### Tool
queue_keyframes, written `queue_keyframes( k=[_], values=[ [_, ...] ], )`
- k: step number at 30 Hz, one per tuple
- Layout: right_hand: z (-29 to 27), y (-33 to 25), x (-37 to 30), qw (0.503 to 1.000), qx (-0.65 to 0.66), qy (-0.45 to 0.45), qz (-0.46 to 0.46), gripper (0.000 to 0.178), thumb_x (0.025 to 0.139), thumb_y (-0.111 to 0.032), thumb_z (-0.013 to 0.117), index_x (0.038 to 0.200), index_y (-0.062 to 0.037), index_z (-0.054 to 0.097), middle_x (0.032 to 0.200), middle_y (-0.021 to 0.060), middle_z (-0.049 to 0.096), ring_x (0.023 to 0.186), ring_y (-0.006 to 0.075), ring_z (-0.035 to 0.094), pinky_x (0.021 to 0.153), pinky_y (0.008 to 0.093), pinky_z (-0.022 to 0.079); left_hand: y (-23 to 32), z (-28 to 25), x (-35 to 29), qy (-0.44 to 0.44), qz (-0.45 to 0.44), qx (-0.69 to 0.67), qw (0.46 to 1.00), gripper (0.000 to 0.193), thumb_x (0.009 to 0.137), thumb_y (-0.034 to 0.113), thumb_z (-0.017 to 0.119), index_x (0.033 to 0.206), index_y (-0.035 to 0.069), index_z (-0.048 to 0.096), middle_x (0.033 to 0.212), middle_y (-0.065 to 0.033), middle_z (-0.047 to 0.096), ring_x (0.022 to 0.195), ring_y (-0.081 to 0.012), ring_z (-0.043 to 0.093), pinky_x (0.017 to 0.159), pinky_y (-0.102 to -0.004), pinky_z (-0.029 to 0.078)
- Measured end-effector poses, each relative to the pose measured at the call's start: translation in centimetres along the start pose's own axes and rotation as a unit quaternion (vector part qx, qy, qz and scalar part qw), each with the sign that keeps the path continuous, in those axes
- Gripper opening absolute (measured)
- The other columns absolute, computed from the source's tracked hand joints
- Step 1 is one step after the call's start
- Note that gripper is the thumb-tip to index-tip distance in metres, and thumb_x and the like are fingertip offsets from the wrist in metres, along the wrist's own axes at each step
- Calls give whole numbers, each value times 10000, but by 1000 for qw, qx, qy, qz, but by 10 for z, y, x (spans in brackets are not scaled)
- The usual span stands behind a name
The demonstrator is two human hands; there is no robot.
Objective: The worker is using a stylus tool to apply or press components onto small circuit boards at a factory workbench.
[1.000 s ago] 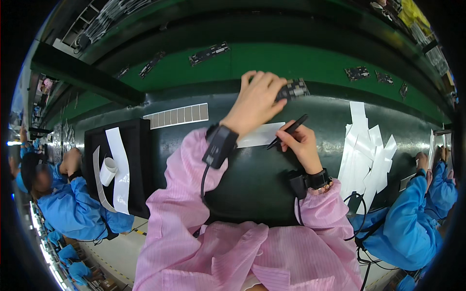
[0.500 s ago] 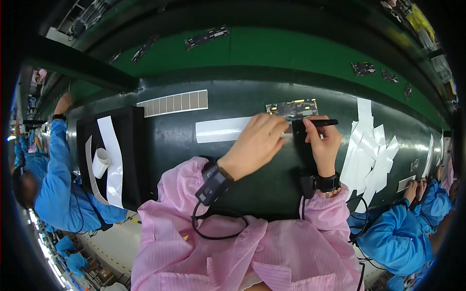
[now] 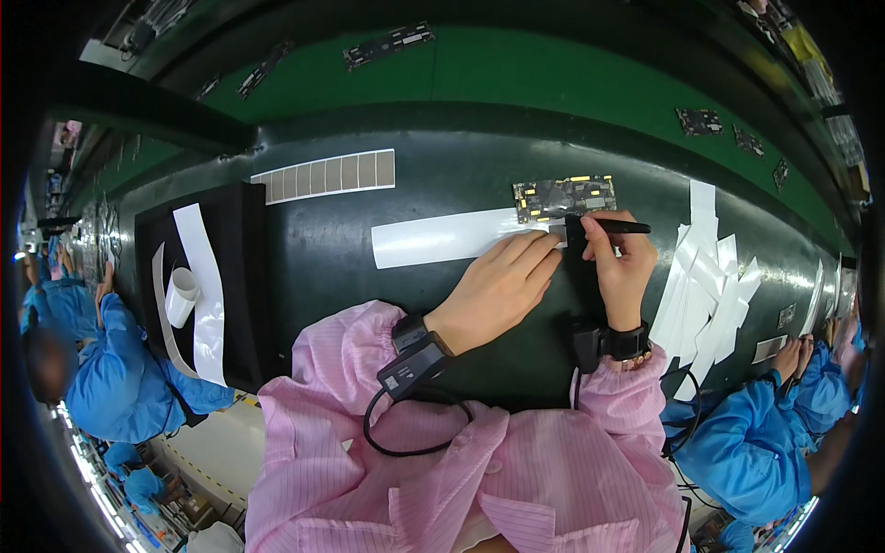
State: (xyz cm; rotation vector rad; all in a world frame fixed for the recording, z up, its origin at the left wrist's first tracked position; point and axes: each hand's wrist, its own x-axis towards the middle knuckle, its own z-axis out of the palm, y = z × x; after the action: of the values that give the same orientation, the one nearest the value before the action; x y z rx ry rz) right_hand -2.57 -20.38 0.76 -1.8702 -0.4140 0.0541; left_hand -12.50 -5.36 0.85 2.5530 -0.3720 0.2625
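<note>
A white backing strip [image 3: 433, 240] lies across the table in front of me, a greyish patch at its right end. My left hand [image 3: 498, 290] rests with outstretched fingers on the strip's lower right edge. My right hand [image 3: 622, 272] pinches a black pen-shaped tool [image 3: 622, 226] between thumb and fingers. The tool's wide dark end is beside the strip's right end; whether they touch I cannot tell. Just beyond the fingertips sits a dark circuit board [image 3: 564, 196] with yellow pieces along its edges.
A sheet of grey-brown labels [image 3: 327, 176] lies at the upper left. Curled white strips [image 3: 198, 276] lie on a black tray [image 3: 247, 286]. Loose white strips [image 3: 705, 286] are heaped at right. Several boards [image 3: 389, 46] rest on the green belt [image 3: 553, 78]. Co-workers in blue [image 3: 747, 438] flank me.
My left hand has lowered and flattened onto the strip, uncovering more of the board. My right hand and tool have shifted slightly right. The whole view has moved a little.
</note>
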Motion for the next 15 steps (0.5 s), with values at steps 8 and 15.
queue_keyframes(
  k=[8, 15],
  values=[
    [0, 1, -1, 1000, -12, 2, 3, 83, 831, -55, 699, 843, 18, 663, 707, 41, 643, 498, 79, 554, 466, 221, 406, 0, 8, -1, 9, 5, 1, 1000, 407, 785, 114, 615, 1162, -24, 550, 1270, -133, 500, 1214, -270, 460, 1011, -373, 400],
    [0, 2, -2, 1000, 9, 12, 5, 81, 833, -47, 697, 839, 24, 658, 699, 36, 635, 497, 75, 549, 460, 215, 402, 1, 8, 1, 7, 25, 37, 999, 399, 783, 100, 540, 1156, -41, 545, 1284, -154, 504, 1255, -268, 444, 1048, -371, 383]
  ],
)
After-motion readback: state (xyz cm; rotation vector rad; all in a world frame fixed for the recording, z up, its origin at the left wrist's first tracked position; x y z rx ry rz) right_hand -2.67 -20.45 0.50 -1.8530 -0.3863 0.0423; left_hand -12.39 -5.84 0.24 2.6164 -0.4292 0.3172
